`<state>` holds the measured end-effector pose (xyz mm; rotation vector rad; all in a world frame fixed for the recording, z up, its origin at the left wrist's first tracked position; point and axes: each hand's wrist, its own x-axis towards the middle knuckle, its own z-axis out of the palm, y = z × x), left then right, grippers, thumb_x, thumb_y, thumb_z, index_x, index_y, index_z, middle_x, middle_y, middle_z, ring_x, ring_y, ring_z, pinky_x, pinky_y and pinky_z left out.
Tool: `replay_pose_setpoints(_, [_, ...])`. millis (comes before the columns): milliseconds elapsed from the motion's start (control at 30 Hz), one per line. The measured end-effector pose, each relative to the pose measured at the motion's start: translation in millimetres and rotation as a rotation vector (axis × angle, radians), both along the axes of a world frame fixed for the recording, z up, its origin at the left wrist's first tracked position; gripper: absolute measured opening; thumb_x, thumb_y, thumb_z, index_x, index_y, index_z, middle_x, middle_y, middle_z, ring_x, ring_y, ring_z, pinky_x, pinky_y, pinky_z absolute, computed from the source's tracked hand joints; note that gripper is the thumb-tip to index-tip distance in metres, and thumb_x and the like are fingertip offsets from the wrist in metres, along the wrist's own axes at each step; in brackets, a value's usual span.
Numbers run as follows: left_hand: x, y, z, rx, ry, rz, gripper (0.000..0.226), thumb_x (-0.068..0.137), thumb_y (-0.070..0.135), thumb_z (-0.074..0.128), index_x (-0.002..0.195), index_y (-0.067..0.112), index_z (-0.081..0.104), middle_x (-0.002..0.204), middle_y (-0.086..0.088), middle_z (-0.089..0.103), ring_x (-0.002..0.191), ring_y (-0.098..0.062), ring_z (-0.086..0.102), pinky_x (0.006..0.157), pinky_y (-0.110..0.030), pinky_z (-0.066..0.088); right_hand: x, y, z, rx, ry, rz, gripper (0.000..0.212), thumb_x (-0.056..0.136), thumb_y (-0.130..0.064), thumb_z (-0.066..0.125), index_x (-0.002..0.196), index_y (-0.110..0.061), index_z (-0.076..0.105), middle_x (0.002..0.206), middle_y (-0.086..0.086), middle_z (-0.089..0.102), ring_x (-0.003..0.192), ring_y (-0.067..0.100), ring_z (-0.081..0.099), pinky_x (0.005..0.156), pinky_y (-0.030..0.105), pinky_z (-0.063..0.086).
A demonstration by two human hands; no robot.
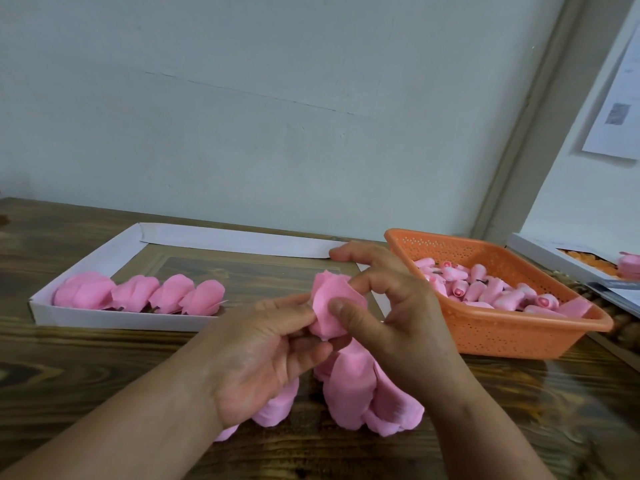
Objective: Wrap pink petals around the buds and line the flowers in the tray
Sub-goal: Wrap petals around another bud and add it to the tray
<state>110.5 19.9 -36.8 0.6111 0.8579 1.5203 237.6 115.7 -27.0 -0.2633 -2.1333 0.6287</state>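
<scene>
Both hands hold one pink flower [333, 306] above the table, in front of the tray. My left hand [266, 355] grips its base from the left, and my right hand [391, 317] pinches its petals with thumb and fingers. The bud inside is hidden by the petals. Loose pink petals [360, 393] lie in a pile on the wood under my hands. A white cardboard tray [104, 258] holds several finished pink flowers [138, 296] in a row along its near left wall. An orange perforated basket [502, 327] at the right is full of pink buds [485, 289].
The wooden table [86, 368] runs up to a pale wall. At the far right lie a white box [540, 251] with orange pieces, one pink flower [628, 265] and some papers. A printed sheet hangs on the right wall.
</scene>
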Motion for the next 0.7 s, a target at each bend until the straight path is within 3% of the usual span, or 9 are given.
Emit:
replay_pose_setpoints(100, [0.1, 0.5, -1.4, 0.031, 0.003, -0.015, 0.025, 0.089, 0.006, 0.054, 0.105, -0.001, 0.072, 0.095, -0.014, 0.072, 0.077, -0.015, 0.07, 0.06, -0.02, 0.057, -0.9, -1.5, -0.9, -0.022, 0.026, 0.006, 0.011, 0.071, -0.007, 0.068, 0.065, -0.001, 0.06, 0.112, 0.004, 0.062, 0.115, 0.02, 0.055, 0.094, -0.003, 0.02])
replay_pose_setpoints(233, [2.0, -1.0, 0.2, 0.08, 0.057, 0.005, 0.025, 0.083, 0.012, 0.059, 0.096, -0.001, 0.074, 0.094, -0.014, 0.073, 0.081, -0.016, 0.071, 0.062, -0.02, 0.056, -1.1, -3.2, -0.2, -0.025, 0.048, 0.008, 0.012, 0.07, -0.005, 0.066, 0.063, -0.006, 0.057, 0.111, 0.003, 0.063, 0.115, 0.018, 0.055, 0.093, -0.002, 0.021])
replay_pose_setpoints(367, [3.5, -2.9, 4.2, 0.135, 0.081, 0.006, 0.035, 0.079, 0.031, 0.06, 0.1, 0.007, 0.075, 0.102, -0.015, 0.073, 0.089, -0.017, 0.071, 0.069, -0.023, 0.056, -0.2, -2.0, 0.8, -0.038, 0.048, 0.0, 0.013, 0.071, -0.006, 0.066, 0.064, -0.008, 0.056, 0.112, 0.003, 0.063, 0.115, 0.019, 0.055, 0.093, -0.002, 0.021])
replay_pose_setpoints(567, [6.3, -3.5, 3.2, 0.133, 0.108, 0.051, 0.02, 0.072, 0.016, 0.062, 0.078, 0.006, 0.078, 0.071, -0.006, 0.071, 0.069, -0.012, 0.07, 0.062, -0.02, 0.056, -0.2, -3.0, -0.3, -0.015, 0.039, 0.001, 0.014, 0.073, -0.009, 0.069, 0.066, -0.009, 0.058, 0.111, 0.003, 0.063, 0.113, 0.018, 0.057, 0.094, -0.003, 0.02])
replay_pose_setpoints(700, [5.5, -3.2, 6.0, 0.114, 0.018, 0.082, 0.018, 0.072, 0.012, 0.061, 0.07, 0.004, 0.077, 0.069, -0.01, 0.07, 0.065, -0.014, 0.07, 0.058, -0.021, 0.056, 4.7, -4.5, 1.1, -0.129, 0.146, 0.1, 0.025, 0.066, -0.011, 0.074, 0.079, -0.018, 0.053, 0.117, 0.001, 0.06, 0.117, 0.013, 0.054, 0.09, 0.008, 0.037])
